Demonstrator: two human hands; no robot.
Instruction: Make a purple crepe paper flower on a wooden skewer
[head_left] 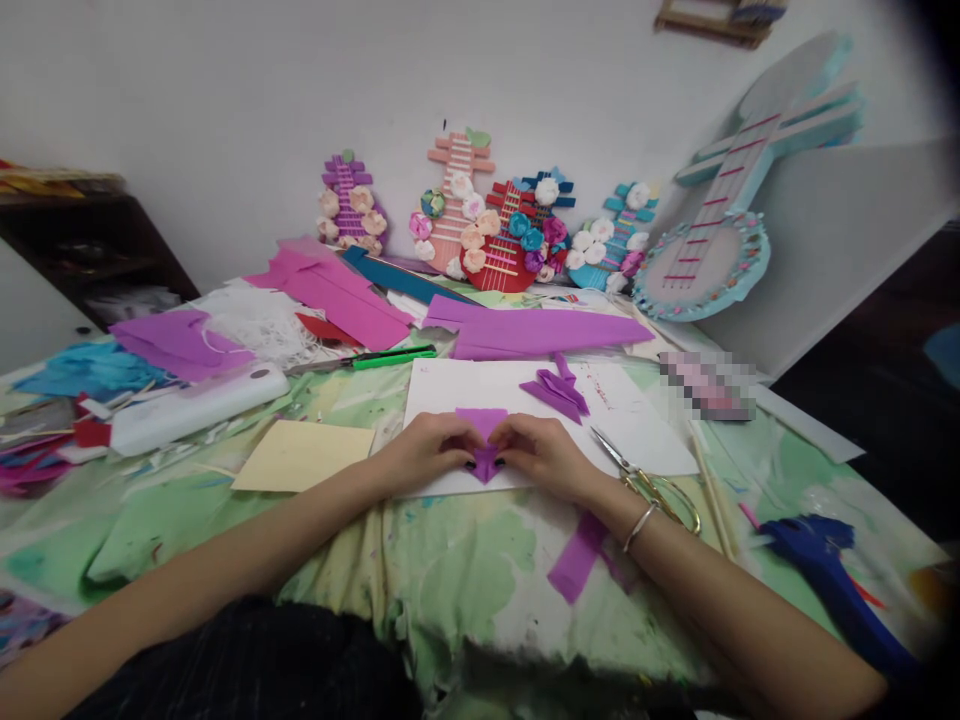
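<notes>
Between my two hands is a small piece of purple crepe paper, held upright above a white sheet. My left hand pinches its left side between thumb and fingers. On the right side my right hand pinches it the same way, a silver bracelet on that wrist. The paper's lower end narrows and looks gathered between the thumbs. Folded purple paper strips lie on the sheet behind my right hand. Gold-handled scissors rest just right of that hand.
A blue glue gun lies at the right. Another purple strip is under my right forearm. Cream paper, a green cutter knife and a white power strip lie left. Several flower-decorated paper guitars lean on the wall.
</notes>
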